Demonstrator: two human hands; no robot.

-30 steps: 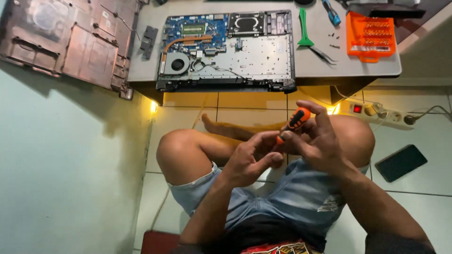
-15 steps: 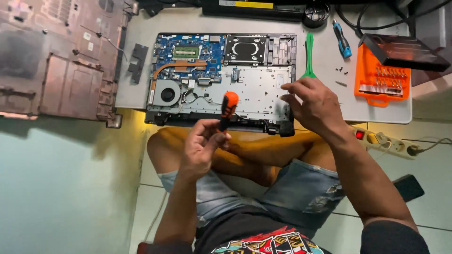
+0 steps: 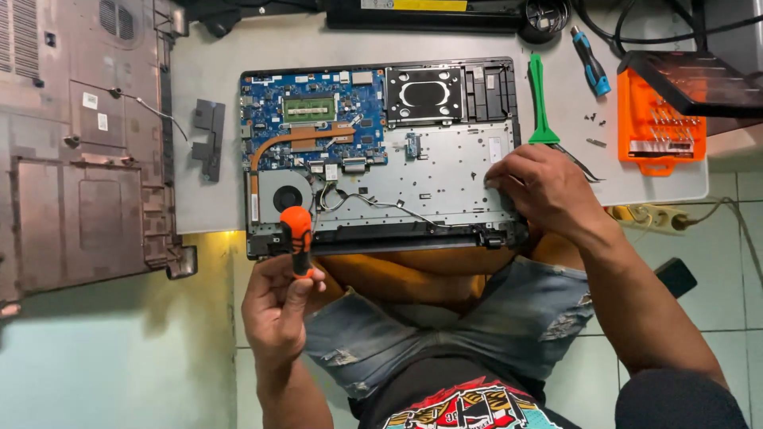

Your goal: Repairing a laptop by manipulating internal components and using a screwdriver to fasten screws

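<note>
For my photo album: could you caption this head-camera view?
Left hand holds an orange-handled screwdriver while the right hand rests on an opened laptop.

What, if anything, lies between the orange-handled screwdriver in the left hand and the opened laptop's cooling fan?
Nothing visible does. The left hand holds the screwdriver over the laptop front edge, beside the fan.

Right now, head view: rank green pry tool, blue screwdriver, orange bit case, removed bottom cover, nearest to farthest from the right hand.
From the right hand, resting on the open laptop's right edge:
1. Green pry tool, just above the hand.
2. Blue screwdriver and orange bit case, up and to the right; too close to call.
3. Removed bottom cover, far left.
</note>
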